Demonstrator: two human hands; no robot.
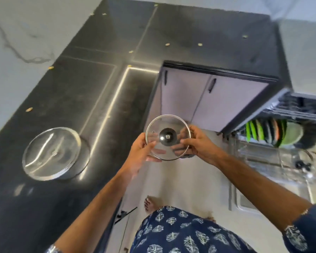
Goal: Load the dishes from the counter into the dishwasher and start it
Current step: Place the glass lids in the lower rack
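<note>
— Holding that glass pot lid (168, 137) out over the floor, between the black counter (66, 84) and the open dishwasher (288, 143), looks risky to me. What could go wrong?

— Dropping it, I'd judge. The left hand (141, 149) grips the rim from the left, thumb on the glass and fingers curled beneath; the right hand (196, 144) pinches the opposite edge. Smooth glass with a thin metal rim slips easily, and there is hard floor below, with a bare foot (150, 203) under it.

— And at the rack?

— Green and orange plates (268, 133) already stand packed in the lower rack (259, 154); knocking glass against them could chip it.

— How does the lid look?

— Round, clear, steel-rimmed, with a dark knob (167, 136) at the centre and a small vent hole. A larger glass lid (53, 153) waits on the counter.
</note>
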